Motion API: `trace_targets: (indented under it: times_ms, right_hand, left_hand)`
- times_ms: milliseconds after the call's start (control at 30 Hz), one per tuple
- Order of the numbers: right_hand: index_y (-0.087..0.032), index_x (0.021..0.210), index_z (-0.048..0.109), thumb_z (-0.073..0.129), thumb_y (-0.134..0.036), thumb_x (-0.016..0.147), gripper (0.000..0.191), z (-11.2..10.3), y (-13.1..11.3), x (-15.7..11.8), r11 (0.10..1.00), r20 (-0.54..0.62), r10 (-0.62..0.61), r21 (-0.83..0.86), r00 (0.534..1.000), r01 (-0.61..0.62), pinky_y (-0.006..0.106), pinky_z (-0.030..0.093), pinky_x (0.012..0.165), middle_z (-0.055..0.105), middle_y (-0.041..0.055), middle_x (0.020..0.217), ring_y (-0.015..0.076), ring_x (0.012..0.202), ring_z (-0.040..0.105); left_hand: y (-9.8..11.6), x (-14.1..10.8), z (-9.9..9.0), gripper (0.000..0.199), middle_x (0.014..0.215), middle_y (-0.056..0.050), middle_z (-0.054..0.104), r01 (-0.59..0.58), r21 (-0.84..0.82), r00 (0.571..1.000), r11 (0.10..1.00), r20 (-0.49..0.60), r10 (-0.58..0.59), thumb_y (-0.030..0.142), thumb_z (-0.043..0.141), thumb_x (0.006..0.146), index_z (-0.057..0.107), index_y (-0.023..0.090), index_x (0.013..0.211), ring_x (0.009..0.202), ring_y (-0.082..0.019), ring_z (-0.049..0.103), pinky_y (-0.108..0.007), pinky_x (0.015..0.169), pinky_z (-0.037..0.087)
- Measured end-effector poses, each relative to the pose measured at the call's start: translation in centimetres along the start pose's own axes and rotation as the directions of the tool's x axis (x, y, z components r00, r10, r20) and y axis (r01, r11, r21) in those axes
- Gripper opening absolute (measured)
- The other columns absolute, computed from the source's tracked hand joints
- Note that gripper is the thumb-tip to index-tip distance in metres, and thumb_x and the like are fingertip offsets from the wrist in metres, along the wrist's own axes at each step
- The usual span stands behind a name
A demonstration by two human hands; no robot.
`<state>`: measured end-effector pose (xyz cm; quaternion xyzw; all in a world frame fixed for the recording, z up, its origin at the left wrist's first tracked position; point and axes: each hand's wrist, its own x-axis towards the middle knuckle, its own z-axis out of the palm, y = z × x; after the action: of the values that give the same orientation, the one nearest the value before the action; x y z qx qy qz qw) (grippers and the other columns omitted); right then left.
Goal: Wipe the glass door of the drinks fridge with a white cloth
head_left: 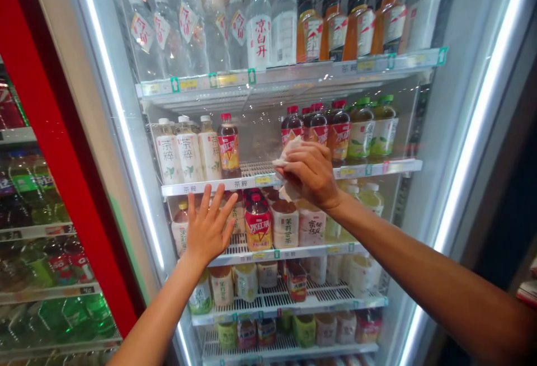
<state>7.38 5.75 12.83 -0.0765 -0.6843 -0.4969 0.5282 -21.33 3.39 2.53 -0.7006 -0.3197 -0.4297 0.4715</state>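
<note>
My left hand [210, 229] is raised with its fingers spread and holds nothing. Its palm faces the lit drinks cooler and appears to lie against the clear glass in front of the shelves. Up and to the right, my right hand [312, 173] has its fingers closed round a crumpled white tissue [289, 153]. That tissue sticks out past the fingertips on the left and hangs below them. Behind this hand, bottles of red-capped iced tea [339, 131] are partly hidden. A single red-capped bottle [229, 145] stands on the same shelf, between my two hands.
Clear water bottles [259, 27] and dark-capped amber bottles [310, 33] fill the top shelf [293, 69]. Lower shelves [289, 304] carry more drinks. Bright light strips [121, 114] run down both sides. At left, a red frame [62, 114] borders another bottle cooler.
</note>
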Motion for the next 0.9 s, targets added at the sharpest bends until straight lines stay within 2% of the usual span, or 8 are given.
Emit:
trace_targets:
  times_ms: [200,333,433,500,600,667,800,900]
  right_hand:
    - [-0.018,0.111,0.065,0.054,-0.052,0.103,0.036,-1.3,1.3,-0.3,0.976,0.251,-0.212,0.101,0.944,0.192,0.048,0.058,0.098,0.070,0.0092,0.101,0.0246,0.110,0.064]
    - [-0.015,0.126,0.064,0.044,-0.057,0.105,0.051,-2.5,2.7,-0.7,0.915,0.452,-0.404,0.197,0.795,0.353,0.057,0.046,0.115,0.060,0.0181,0.145,0.0300,0.141,0.050]
    - [-0.023,0.144,0.057,0.046,-0.055,0.105,0.052,-3.1,3.5,-1.0,0.873,0.554,-0.481,0.233,0.680,0.428,0.057,0.029,0.129,0.045,0.0067,0.165,0.0286,0.158,0.030]
    - [-0.031,0.153,0.049,0.052,-0.055,0.102,0.056,-3.2,3.3,-1.6,0.910,0.562,-0.407,0.174,0.720,0.377,0.059,0.015,0.134,0.036,-0.0012,0.170,0.0274,0.162,0.018]
    - [-0.027,0.159,0.042,0.064,-0.049,0.097,0.069,-2.9,1.4,-3.0,0.985,0.500,-0.150,-0.003,0.853,0.174,0.072,0.001,0.129,0.018,0.0054,0.175,0.0350,0.163,0.003]
    - [-0.020,0.157,0.044,0.059,-0.043,0.100,0.063,-2.4,-0.3,-3.7,0.989,0.508,-0.126,-0.008,0.852,0.151,0.071,-0.002,0.129,0.018,0.0080,0.175,0.0338,0.163,0.001]
    - [-0.028,0.150,0.053,0.041,-0.037,0.108,0.044,-1.0,-2.2,-2.7,0.931,0.563,-0.364,0.189,0.742,0.314,0.045,0.000,0.137,0.034,-0.0090,0.169,0.0128,0.162,0.012]
    - [-0.023,0.155,0.047,0.046,-0.037,0.107,0.050,0.1,-2.3,-0.9,0.978,0.562,-0.200,0.066,0.802,0.198,0.055,-0.003,0.134,0.025,-0.0003,0.172,0.0213,0.163,0.006]
  left_hand:
    - [0.0,0.0,-0.1,0.073,0.174,-0.001,0.017,0.001,-0.010,1.000,1.000,0.000,-0.001,0.034,0.057,0.097,0.029,0.029,0.164,0.165,-0.026,0.011,-0.054,0.135,0.002]
    - [0.0,0.0,-0.1,0.072,0.174,-0.001,0.018,-0.001,-0.008,1.000,1.000,0.004,0.001,0.036,0.057,0.098,0.029,0.029,0.164,0.164,-0.026,0.011,-0.054,0.135,0.002]
    - [0.0,0.0,0.0,0.072,0.174,-0.002,0.017,-0.005,-0.007,1.000,1.000,0.002,0.005,0.036,0.057,0.098,0.029,0.029,0.164,0.165,-0.026,0.010,-0.054,0.135,0.002]
    - [0.0,0.0,0.0,0.072,0.174,-0.002,0.017,-0.004,-0.008,1.000,1.000,0.000,0.004,0.035,0.057,0.098,0.029,0.028,0.164,0.165,-0.026,0.009,-0.054,0.135,0.001]
    - [0.0,0.0,0.1,0.073,0.174,-0.002,0.017,-0.002,-0.009,1.000,1.000,-0.001,0.002,0.034,0.057,0.097,0.029,0.028,0.164,0.165,-0.026,0.009,-0.054,0.135,0.001]
    - [0.1,0.0,0.1,0.074,0.174,-0.001,0.017,-0.002,-0.008,1.000,1.000,-0.001,0.002,0.035,0.057,0.097,0.027,0.029,0.165,0.165,-0.026,0.009,-0.054,0.136,0.000]
    - [0.1,-0.1,0.1,0.078,0.174,-0.001,0.015,0.010,-0.001,1.000,1.000,-0.002,-0.010,0.035,0.060,0.096,0.025,0.030,0.165,0.164,-0.026,0.006,-0.053,0.136,-0.001]
    - [0.1,-0.1,0.1,0.080,0.174,0.000,0.011,0.023,0.004,1.000,1.000,-0.007,-0.023,0.036,0.059,0.096,0.022,0.029,0.166,0.165,-0.027,0.001,-0.053,0.136,-0.003]
